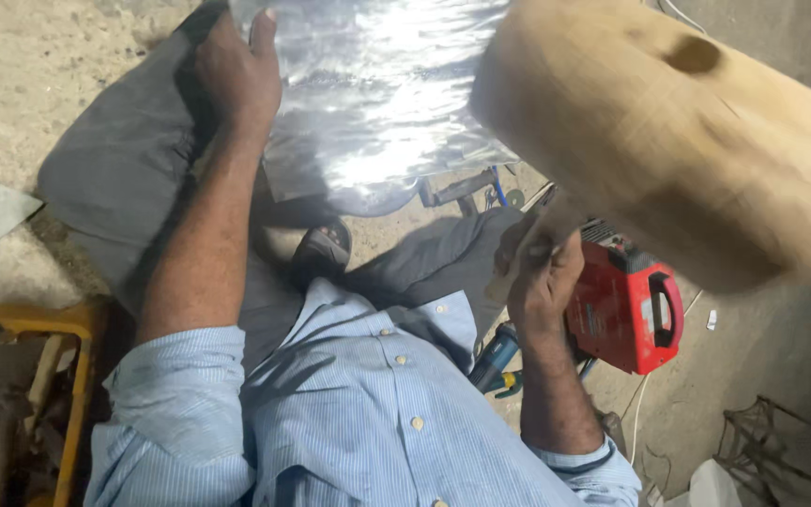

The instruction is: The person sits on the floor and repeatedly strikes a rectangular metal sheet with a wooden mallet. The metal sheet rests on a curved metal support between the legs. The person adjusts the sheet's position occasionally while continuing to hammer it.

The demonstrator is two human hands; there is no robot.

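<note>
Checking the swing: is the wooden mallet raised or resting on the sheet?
Raised: the wooden mallet, gripped by the right hand, looms blurred above the metal sheet.

Floor [39,56]: bare, sandy concrete, dusty. Yellow metal frame [72,376] at lower left edge. Red machine [626,305] on floor at right; white cable [638,413] beside it. Wire mesh scrap [781,441] lower right corner. Lighting harsh, overhead.

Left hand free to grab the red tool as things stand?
Probably not. The left hand is pressed on the metal sheet on the far side, and the red tool lies beyond the right hand, which grips the mallet.
</note>
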